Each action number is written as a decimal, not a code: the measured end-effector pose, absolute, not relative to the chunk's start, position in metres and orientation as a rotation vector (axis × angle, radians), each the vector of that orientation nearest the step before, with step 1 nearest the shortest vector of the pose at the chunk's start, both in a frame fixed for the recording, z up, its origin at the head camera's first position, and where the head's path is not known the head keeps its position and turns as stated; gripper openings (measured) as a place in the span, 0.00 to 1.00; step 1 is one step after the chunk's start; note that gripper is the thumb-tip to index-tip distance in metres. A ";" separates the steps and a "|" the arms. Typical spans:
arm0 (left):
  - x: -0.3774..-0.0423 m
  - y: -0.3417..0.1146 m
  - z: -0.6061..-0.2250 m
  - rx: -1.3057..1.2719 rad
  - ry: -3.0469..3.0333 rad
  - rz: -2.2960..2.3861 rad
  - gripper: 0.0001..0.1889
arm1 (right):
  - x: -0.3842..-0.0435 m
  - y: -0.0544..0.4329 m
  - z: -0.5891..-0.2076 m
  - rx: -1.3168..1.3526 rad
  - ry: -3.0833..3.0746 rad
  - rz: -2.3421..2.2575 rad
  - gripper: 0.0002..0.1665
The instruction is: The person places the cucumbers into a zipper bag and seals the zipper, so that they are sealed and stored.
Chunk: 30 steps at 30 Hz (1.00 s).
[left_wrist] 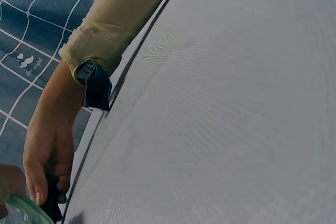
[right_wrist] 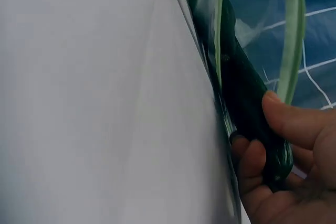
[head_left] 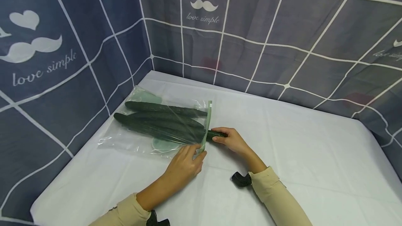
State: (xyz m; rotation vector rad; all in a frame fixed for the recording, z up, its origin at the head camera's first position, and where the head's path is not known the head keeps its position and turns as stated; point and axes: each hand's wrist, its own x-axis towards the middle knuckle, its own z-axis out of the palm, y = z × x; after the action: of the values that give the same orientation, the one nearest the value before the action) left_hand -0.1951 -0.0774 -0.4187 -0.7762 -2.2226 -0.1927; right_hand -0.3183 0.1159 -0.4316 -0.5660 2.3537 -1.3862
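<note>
Several dark green cucumbers [head_left: 150,121] lie inside a clear zip bag [head_left: 110,142] with a green zip edge [head_left: 209,114]. My right hand [head_left: 231,140] grips the end of one cucumber [right_wrist: 244,93] that sticks out through the bag's mouth; in the right wrist view thumb and fingers close round its tip. My left hand [head_left: 186,161] pinches the lower corner of the green edge, and the right wrist view shows the mouth held apart there. In the left wrist view the right hand [left_wrist: 50,150] holds the dark cucumber end beside the green edge.
A white cloth [head_left: 298,156] covers the table. Dark blue and grey checked curtains [head_left: 251,20] hang along its left and back sides. Black wrist straps [head_left: 242,179] sit at the beige sleeves [head_left: 276,194].
</note>
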 end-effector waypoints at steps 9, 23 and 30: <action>-0.194 -0.079 -0.418 -0.779 -2.250 -0.181 0.17 | -0.320 0.105 -0.433 -0.540 2.373 -1.404 0.23; -0.197 -0.074 -0.415 -0.763 -2.297 -0.226 0.19 | -0.310 0.143 -0.414 -0.744 2.554 -1.143 0.26; -0.196 -0.072 -0.419 -0.756 -2.322 -0.258 0.18 | -0.312 0.139 -0.422 -0.785 2.610 -1.062 0.12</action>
State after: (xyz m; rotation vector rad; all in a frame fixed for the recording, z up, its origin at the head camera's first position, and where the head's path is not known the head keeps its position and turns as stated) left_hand -0.1955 -0.0721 -0.4185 -0.7563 -2.3217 -0.2579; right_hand -0.3119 0.1392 -0.4225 -0.7846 2.6104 -1.0617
